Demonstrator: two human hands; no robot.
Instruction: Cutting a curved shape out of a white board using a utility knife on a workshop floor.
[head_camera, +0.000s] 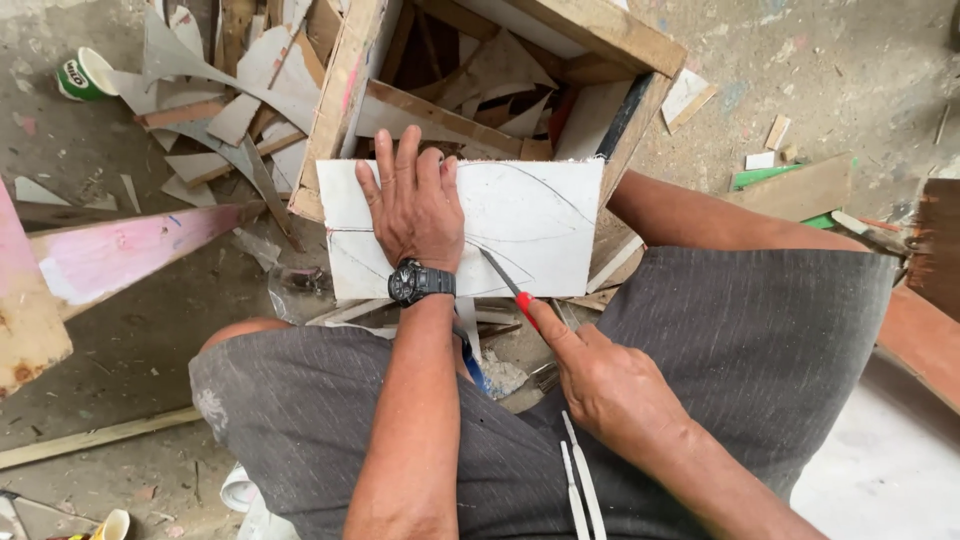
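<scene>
Two hands: the left hand (415, 205) and the right hand (605, 385). One white board (530, 225), one red-handled knife (510, 288), one wristwatch (420, 282), one wooden crate (480, 90). One green cup (82, 75), one pink plank (130, 250). Loose white strips (580, 480) on the lap number two, perhaps three.

Left hand (415, 205), black wristwatch (420, 282) at the wrist: pressed flat on a white rectangular board (530, 225) marked with curved pencil lines, near the board's left edge. Right hand (610, 385): grips a red-handled blade (507, 283), tip touching the board's lower edge. Board rests on a rough wooden frame (345, 90) amid offcuts.
</scene>
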